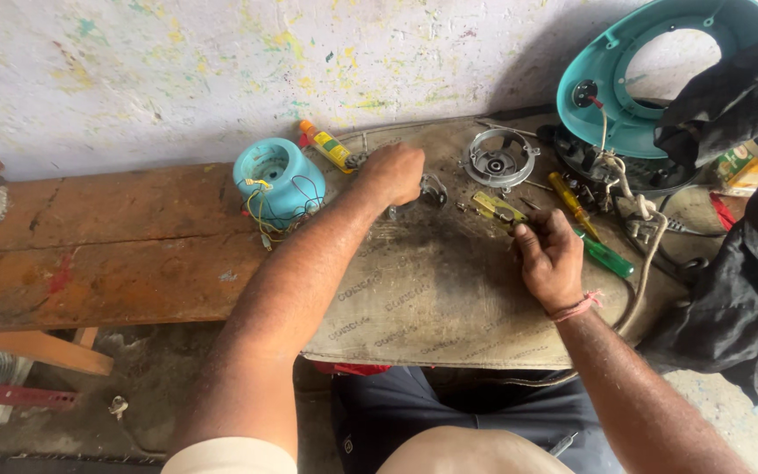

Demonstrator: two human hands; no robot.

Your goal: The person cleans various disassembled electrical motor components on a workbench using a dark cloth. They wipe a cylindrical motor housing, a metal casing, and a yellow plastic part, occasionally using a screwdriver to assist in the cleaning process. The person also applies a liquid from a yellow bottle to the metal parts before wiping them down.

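A teal motor housing (275, 182) sits on the counter (116, 254), just left of the left hand (394, 174), which is closed over a small dark metal part (432, 190) peeking out to its right. Further right, the right hand (550, 260) pinches something tiny between its fingertips; a yellow-handled screwdriver (496, 207) lies just above-left of it, its long axis slanting toward it.

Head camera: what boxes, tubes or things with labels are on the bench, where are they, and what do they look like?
Small tube: beside the teal motor housing, near the left hand; orange cap, yellow, green and red label.
Small box: far right, half under black cloth; green and white.
Printed mat: under both hands; grey-brown with repeated lettering.
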